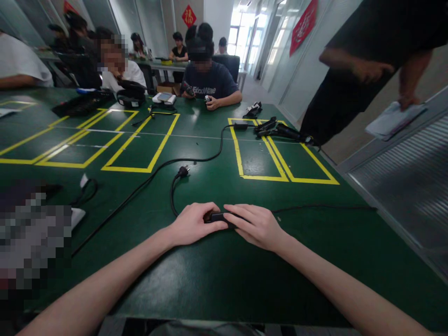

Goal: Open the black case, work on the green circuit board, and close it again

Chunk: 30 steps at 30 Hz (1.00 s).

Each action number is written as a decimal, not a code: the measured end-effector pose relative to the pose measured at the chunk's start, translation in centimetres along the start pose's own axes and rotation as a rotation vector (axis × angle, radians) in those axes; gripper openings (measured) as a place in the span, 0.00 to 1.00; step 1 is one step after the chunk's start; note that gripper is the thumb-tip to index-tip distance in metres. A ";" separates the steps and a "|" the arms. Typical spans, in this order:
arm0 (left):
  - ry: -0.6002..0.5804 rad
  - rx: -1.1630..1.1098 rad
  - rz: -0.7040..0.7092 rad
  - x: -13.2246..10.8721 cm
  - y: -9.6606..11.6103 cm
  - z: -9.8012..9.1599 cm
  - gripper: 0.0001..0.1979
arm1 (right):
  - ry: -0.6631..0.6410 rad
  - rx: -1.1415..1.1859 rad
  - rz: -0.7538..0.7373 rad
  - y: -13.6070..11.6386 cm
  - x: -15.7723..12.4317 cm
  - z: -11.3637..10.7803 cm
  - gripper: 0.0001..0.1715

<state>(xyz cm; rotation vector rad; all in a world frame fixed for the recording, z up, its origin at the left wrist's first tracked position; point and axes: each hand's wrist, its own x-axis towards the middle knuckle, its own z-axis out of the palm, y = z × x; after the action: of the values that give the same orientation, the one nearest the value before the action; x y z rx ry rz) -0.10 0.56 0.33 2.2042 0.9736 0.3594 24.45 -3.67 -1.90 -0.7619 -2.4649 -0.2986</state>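
A black power adapter (220, 217) rests on the green table between my hands, partly hidden under my fingers. My left hand (194, 224) wraps round its left end, thumb along the near side. From the right, my right hand (257, 226) lays its fingers over the other end and holds it. A short thick cord curls out past my left hand to a black plug (182, 171), whose metal prongs point right. On the other side, a thin black cord (322, 206) runs across the table towards its right edge.
A long black cable (168, 162) snakes to an inline brick (241, 126) and black gear (268, 127). Yellow tape (128, 169) marks rectangles on the table (210, 284). Blurred items (35, 233) lie left. A person (210, 77) sits opposite; another (371, 60) stands right with papers.
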 end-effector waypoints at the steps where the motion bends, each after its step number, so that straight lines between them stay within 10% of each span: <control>1: 0.023 0.021 0.020 0.0 -0.1 0.1 0.17 | -0.028 0.019 0.016 0.1 0.0 0.0 0.18; 22: 0.102 0.303 0.305 -0.5 -0.9 0.8 0.17 | -0.238 0.206 0.116 -0.6 0.3 -0.2 0.20; 30: 0.394 0.318 0.571 -1.1 -1.4 -0.1 0.33 | 0.232 0.464 0.697 5.7 -2.1 -2.5 0.21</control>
<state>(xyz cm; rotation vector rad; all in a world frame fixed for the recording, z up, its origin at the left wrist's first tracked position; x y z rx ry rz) -1.67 0.49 -0.52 2.7530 0.5972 0.9879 30.29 -0.89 -0.73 -1.2181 -1.8028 0.4059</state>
